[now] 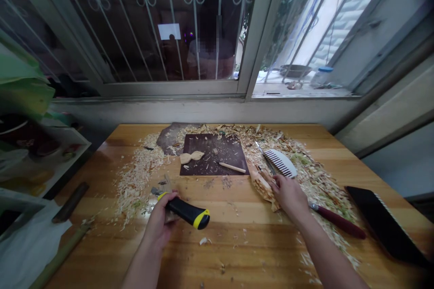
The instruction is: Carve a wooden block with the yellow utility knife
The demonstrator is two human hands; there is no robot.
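My left hand is closed round a tool with a black-and-yellow handle. Its metal end points away to the left, and a greyish piece of wood shows under my fingers. On the right, my right hand reaches down with fingers drawn together beside a rough chunk of pale wood; what they grip is hidden. Just beyond lies a white comb-like piece. A dark red handle with a metal collar passes behind my right wrist. A dark mat holds a shaped wooden figure and a pencil-like stick.
Wood shavings ring the mat on the wooden table. A black slab-like object sits at the right edge. Leftward are a dark rod, a long greenish stick and a cluttered shelf. A barred window stands behind.
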